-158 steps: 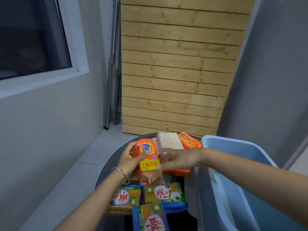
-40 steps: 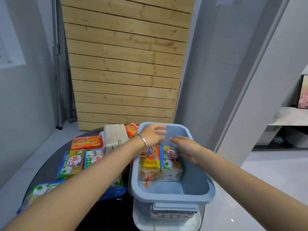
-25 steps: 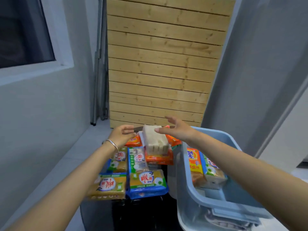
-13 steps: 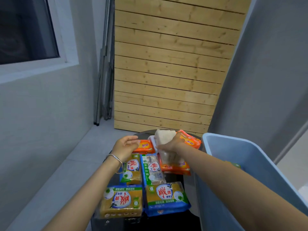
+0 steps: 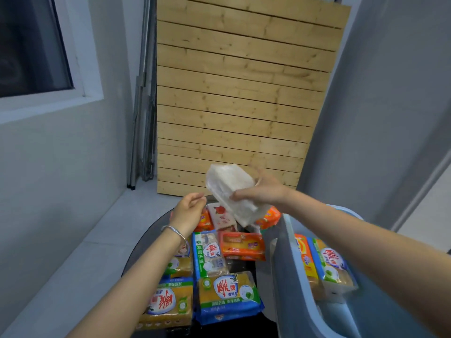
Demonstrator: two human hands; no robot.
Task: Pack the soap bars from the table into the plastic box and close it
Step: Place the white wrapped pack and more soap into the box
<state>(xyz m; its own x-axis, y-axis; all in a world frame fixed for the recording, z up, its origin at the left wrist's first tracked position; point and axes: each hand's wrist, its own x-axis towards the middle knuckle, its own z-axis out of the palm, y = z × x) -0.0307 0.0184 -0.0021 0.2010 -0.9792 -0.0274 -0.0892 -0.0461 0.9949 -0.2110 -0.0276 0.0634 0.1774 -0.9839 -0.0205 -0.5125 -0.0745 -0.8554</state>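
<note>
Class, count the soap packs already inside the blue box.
2: an orange-yellow pack beside a green-blue pack, standing against the far wall of the blue box. The forearm may hide others.

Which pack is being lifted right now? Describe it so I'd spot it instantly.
Look above the far end of the dark round table, left of the blue plastic box. The right hand holds up a white soap pack, tilted. It alone is plain white, without a colourful printed wrapper.
</note>
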